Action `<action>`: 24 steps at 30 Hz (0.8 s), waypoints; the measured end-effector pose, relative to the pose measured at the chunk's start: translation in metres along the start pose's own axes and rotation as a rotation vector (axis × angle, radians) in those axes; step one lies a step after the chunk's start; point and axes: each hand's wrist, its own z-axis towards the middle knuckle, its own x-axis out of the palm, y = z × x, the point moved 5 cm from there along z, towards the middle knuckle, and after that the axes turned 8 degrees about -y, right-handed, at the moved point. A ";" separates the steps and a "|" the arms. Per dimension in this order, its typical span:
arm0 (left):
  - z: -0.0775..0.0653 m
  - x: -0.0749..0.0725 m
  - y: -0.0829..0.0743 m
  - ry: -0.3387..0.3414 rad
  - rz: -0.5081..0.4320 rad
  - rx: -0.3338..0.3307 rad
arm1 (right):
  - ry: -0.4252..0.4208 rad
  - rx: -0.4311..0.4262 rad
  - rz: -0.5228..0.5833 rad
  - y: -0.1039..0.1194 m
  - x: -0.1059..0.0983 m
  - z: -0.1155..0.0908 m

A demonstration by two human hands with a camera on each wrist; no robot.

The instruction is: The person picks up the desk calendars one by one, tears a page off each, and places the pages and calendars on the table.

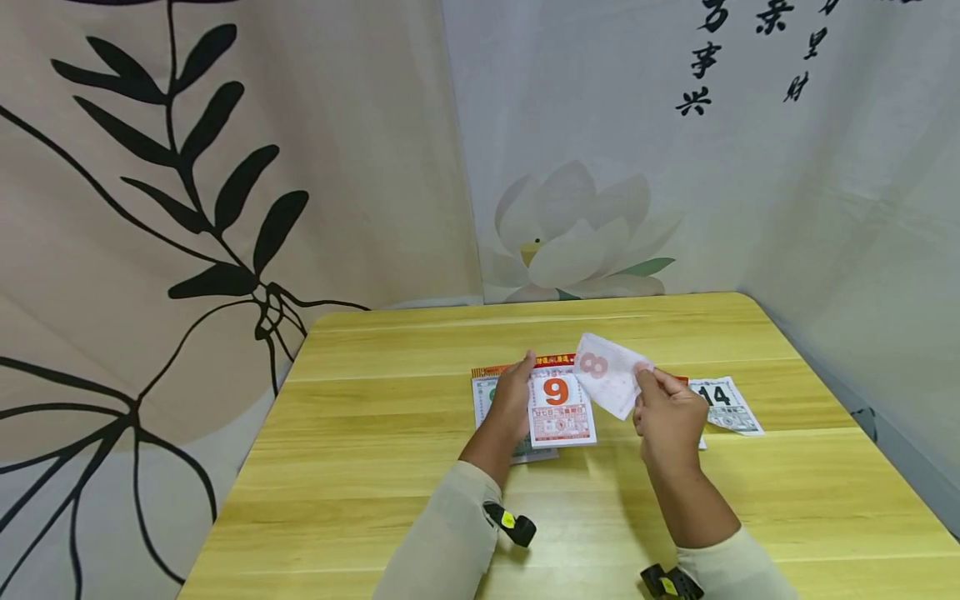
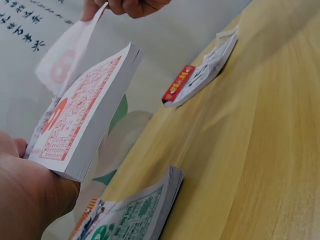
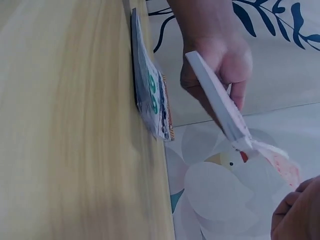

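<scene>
My left hand (image 1: 512, 404) grips a thick tear-off calendar (image 1: 561, 408) by its left side, held up above the table. Its top page carries a red 9 under a red header strip. My right hand (image 1: 671, 417) pinches the corner of a thin page (image 1: 609, 375) whose red 8 shows through from the printed side. In the left wrist view this page (image 2: 62, 67) rises from the calendar's top end, overlapping it there. The right wrist view shows the calendar pad (image 3: 220, 100) edge-on, with the page stretched toward the right hand (image 3: 297, 212).
A calendar with green print (image 2: 135, 215) lies on the wooden table (image 1: 360, 467) under the left hand. Another calendar (image 1: 723, 404), with a black 14 and a red header, lies at the right behind the right hand. Printed curtains (image 1: 375, 167) hang behind the table.
</scene>
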 end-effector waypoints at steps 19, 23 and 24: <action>0.004 -0.011 0.005 -0.069 0.020 -0.018 | -0.071 0.065 0.066 0.002 -0.019 0.022; 0.005 -0.010 0.007 -0.116 0.079 -0.043 | -0.048 0.054 0.016 -0.006 -0.018 0.023; 0.006 -0.010 0.008 -0.126 0.091 -0.051 | -0.040 0.045 0.005 -0.007 -0.018 0.023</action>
